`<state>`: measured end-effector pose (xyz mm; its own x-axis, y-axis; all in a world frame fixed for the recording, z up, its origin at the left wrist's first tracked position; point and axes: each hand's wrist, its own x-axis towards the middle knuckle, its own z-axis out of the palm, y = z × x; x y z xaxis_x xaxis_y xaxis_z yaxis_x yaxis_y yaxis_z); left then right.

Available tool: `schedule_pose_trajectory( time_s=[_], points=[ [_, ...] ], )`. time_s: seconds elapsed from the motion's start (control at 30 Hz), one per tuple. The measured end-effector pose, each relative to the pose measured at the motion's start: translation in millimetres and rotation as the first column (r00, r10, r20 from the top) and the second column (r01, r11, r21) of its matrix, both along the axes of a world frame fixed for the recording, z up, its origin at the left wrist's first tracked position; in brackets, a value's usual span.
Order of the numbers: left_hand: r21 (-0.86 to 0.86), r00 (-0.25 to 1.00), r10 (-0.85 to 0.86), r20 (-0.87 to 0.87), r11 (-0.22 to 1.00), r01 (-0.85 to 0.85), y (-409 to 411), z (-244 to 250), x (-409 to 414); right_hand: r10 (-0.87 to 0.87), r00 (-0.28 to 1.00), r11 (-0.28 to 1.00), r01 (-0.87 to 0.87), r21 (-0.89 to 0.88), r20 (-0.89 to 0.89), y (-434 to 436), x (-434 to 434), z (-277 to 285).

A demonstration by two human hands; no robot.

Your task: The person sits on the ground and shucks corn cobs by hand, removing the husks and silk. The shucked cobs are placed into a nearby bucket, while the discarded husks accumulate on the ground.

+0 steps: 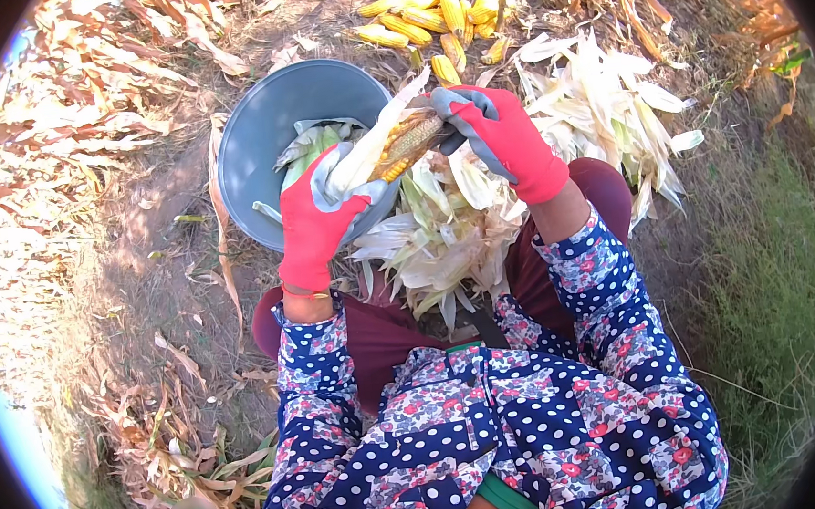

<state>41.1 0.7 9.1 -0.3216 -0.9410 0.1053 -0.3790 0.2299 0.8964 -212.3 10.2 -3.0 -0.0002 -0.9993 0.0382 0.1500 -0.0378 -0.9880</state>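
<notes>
A corn ear is partly bared, showing yellow kernels and a pale, damaged-looking patch. Its lower end is gripped by my left hand, in a red and grey work glove, with whitish husk still around that side. At the ear's upper end, my right hand in a matching glove has its fingers closed at the tip; what exactly they pinch is partly hidden. The ear is tilted over the right rim of a grey-blue bucket. Inside the bucket lie greenish husked ears or husks.
Beyond the bucket, several bare yellow corn ears lie piled on the soil. Stripped husks are heaped between my knees, with another husk pile at the right. Dry corn stalks and leaves cover the left; green grass grows at right.
</notes>
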Motion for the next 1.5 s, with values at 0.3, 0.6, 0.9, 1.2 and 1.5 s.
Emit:
schedule_pose_trajectory(
  time_s=[0.3, 0.6, 0.9, 1.2, 1.5],
  points=[
    [-0.113, 0.907, -0.226, -0.354, 0.973, 0.199, -4, -36, -22, 0.296, 0.435, 0.935, -0.314, -0.165, 0.85, 11, 20, -17],
    [-0.055, 0.803, -0.008, -0.596, 0.998, -0.031, 28, -35, -52, -0.038, 0.871, 0.999, 0.017, 0.046, 0.49, 1, 31, -5],
    [0.255, 0.637, 0.168, -0.752, 0.966, 0.045, 0, -8, -40, 0.377, 0.916, 0.914, -0.392, 0.102, 0.138, 19, 49, 4],
    [0.528, 0.104, 0.531, -0.841, 0.847, -0.056, -46, 14, 49, 0.691, 0.71, 0.698, -0.704, 0.133, 0.136, 27, 39, -4],
    [0.359, 0.435, 0.486, -0.758, 0.868, -0.343, -41, 10, 29, 0.067, 0.496, 0.957, -0.279, -0.085, -0.866, 12, 32, -43]
  ],
)
